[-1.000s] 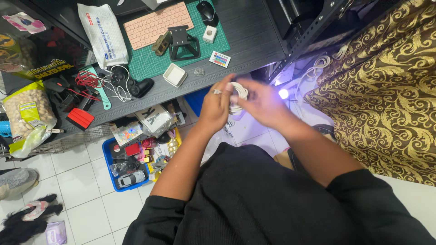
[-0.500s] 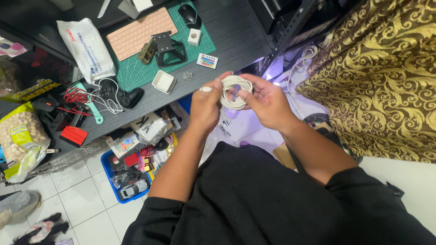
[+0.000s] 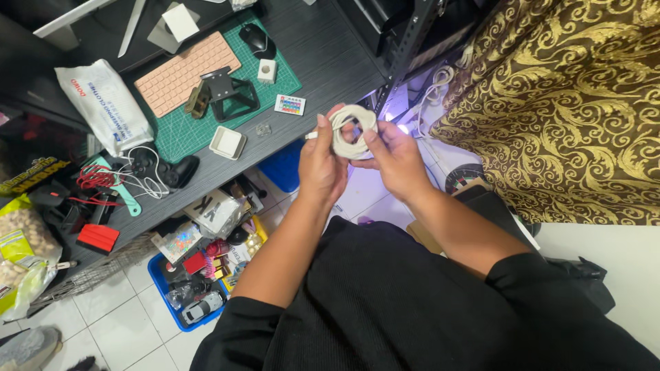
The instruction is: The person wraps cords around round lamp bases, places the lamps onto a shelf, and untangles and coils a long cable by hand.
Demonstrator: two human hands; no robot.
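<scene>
Head view: both my hands, left hand (image 3: 322, 165) and right hand (image 3: 395, 156), clamp the coiled white cable (image 3: 352, 132) at twelve o'clock above the counter (image 3: 337, 69); winding looks nearly done, so next I'd tuck the loose end.

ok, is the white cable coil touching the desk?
Apart. Head view: white cable coil is held up by left hand and right hand, off the desk edge.

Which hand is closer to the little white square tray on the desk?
The left hand. It sits just right of the white square tray in the picture, holding the coiled white cable. The right hand grips the coil's far side, farther from the tray.
</scene>
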